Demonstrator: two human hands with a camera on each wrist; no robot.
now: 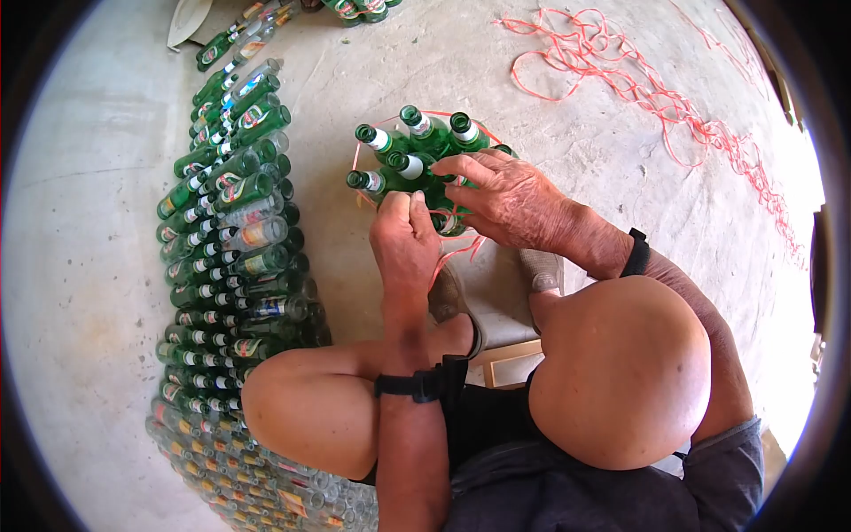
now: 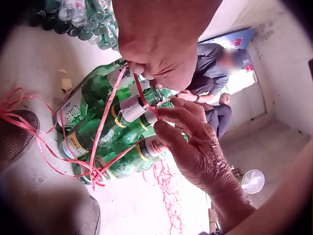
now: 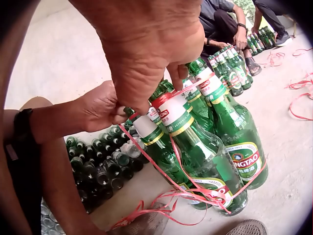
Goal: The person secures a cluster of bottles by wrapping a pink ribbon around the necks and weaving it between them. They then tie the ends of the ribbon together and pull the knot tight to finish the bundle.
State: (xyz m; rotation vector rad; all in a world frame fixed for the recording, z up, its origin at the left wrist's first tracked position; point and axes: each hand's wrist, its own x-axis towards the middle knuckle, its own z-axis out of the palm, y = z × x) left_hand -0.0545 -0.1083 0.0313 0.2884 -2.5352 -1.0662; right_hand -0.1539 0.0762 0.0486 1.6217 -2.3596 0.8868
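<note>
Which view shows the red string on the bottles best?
Right wrist: string runs clear from necks to base of the bottles. Left wrist shows the wrap skewed, partly shadowed; head shows only thin slivers.

Left hand (image 1: pixel 405 239) — right hand (image 1: pixel 507 197) (both curled)

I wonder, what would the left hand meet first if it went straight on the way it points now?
Probably the necks of the bundled green bottles, just ahead of the left hand pinching the red string; depth is unclear.

The bottles (image 3: pixel 230 142) are glossy glass, the string (image 3: pixel 208 194) probably plastic, the floor (image 1: pixel 425 62) rough concrete.
</note>
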